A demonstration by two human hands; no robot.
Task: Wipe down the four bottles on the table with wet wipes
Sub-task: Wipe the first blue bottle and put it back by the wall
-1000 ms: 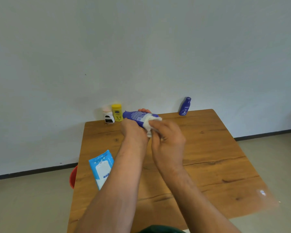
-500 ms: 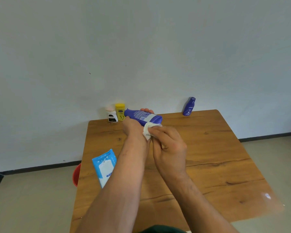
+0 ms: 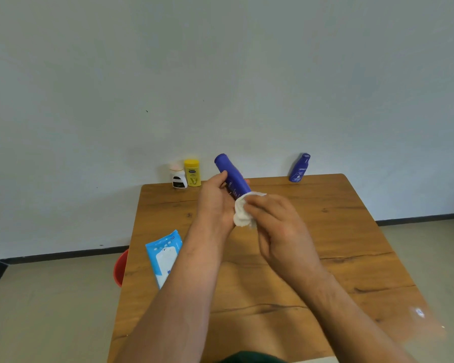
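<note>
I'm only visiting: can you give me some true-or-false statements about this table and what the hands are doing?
1. The left hand holds the large blue plastic bottle above the wooden table. True.
2. The right hand is empty. False: it presses a crumpled white wet wipe against that bottle.
3. The yellow plastic bottle stands beside the small white bottle with a black label. True.
4. The light-blue wipes pack lies on the floor. False: it lies on the table, near its left edge.

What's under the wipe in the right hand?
The lower end of the large blue bottle, held tilted by the left hand. The white wipe and right hand cover that end, so its tip cannot be seen.
</note>
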